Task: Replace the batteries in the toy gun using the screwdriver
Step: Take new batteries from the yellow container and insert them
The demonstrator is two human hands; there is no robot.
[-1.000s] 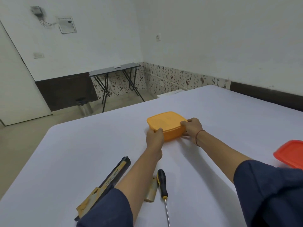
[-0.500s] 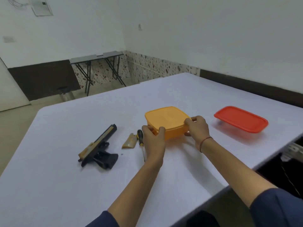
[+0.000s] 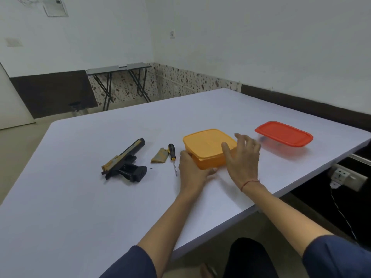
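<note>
Blurred right hand (image 3: 244, 157) — orange box (image 3: 208, 145) contents unseen

Left hand (image 3: 191, 170) curled, right hand (image 3: 244, 157) splayed

Head camera looks forward and down over the table (image 3: 100, 207).
</note>
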